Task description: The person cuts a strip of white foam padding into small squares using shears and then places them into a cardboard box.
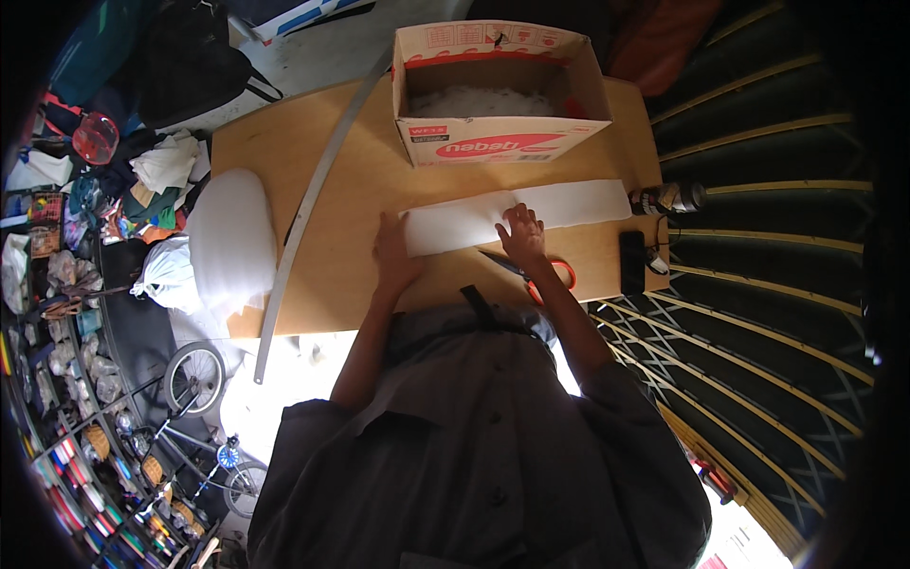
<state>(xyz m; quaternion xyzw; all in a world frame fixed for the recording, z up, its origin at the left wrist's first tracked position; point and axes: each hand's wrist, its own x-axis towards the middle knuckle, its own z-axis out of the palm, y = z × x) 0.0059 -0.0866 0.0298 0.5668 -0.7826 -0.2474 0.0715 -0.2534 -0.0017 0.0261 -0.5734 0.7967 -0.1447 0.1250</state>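
A long white strip (455,224) of thin sheet, perhaps foam or paper, lies across the wooden table in front of me. It shows a fold or join near its middle. My left hand (391,248) rests at the strip's left end, fingers stretched out along its edge. Spread fingers of my right hand (522,235) press down on the strip near the middle. Partly under my right wrist lie scissors (562,275) with orange handles and dark blades. Neither hand is on the scissors' handles.
An open cardboard box (512,142) with white material inside stands at the back. A long metal ruler (318,185) crosses the table's left side, beyond the front edge. White sheets (230,251) hang over the left edge. A dark can (675,199) and black phone (632,263) lie right.
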